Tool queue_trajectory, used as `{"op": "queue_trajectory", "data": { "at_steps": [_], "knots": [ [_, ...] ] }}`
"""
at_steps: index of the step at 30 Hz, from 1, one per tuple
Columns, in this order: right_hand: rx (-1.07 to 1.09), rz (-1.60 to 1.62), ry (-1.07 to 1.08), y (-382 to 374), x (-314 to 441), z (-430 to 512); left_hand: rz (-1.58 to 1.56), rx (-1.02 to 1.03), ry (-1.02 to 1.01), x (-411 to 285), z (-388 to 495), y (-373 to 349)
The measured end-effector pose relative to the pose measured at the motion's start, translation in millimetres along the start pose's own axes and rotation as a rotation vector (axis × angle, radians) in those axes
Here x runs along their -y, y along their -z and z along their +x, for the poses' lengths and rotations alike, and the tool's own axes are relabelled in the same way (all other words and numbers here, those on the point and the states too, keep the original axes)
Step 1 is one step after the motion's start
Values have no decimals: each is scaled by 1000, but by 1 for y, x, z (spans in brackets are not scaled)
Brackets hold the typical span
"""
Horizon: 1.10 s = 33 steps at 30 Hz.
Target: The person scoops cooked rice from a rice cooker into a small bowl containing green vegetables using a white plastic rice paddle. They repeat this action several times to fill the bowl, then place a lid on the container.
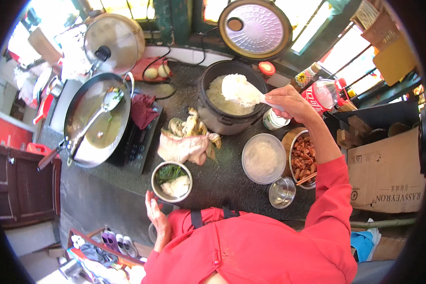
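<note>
My right hand (290,103) grips the handle of a white rice paddle (268,100). Heaped on the paddle is cooked white rice (238,88), held over the open rice cooker (225,120), which has more rice inside. My left hand (157,212) is at the counter's front edge, fingers extended, beside a steel bowl (172,198) of dark green leaves (169,174) and white rice (177,186). Whether its fingers touch the bowl I cannot tell. Behind the bowl lies a pinkish cloth (184,147) with pale vegetable pieces.
A wok (69,117) with liquid and a metal ladle (92,122) stands left, by an induction cooker (138,152). At right are a round plastic container (263,158), a glass bowl (282,192), a bowl of reddish-brown pieces (302,156) with chopsticks, bottles and a cardboard box (385,174).
</note>
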State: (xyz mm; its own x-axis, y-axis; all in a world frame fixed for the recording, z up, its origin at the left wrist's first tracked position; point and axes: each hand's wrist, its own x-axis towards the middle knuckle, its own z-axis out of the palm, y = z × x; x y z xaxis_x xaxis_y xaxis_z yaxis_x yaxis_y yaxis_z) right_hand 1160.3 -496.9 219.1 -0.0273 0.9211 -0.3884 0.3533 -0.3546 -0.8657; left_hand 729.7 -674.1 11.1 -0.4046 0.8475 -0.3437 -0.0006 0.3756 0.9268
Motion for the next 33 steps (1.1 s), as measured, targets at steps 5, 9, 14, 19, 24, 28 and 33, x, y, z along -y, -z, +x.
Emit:
{"op": "queue_trajectory", "data": {
  "at_steps": [5,9,14,19,24,28,33],
  "knots": [
    [182,-30,-17,-34,13,-14,-81,45,-152,-4,8,-15],
    [373,-78,-37,-83,12,-18,-144,90,-211,-3,12,-18],
    [609,-210,19,-150,-2,-6,-7,209,-335,3,4,-4],
    [528,-607,574,-214,-40,1,49,287,-379,6,-2,-1],
    [359,-1144,689,-256,-56,-20,217,322,-456,5,-9,-4],
    [292,-1320,773,-277,-61,-38,275,298,-480,1,-8,-13],
    [170,-1413,911,-275,-41,-49,124,299,-381,10,-2,-14]
  ]
}}
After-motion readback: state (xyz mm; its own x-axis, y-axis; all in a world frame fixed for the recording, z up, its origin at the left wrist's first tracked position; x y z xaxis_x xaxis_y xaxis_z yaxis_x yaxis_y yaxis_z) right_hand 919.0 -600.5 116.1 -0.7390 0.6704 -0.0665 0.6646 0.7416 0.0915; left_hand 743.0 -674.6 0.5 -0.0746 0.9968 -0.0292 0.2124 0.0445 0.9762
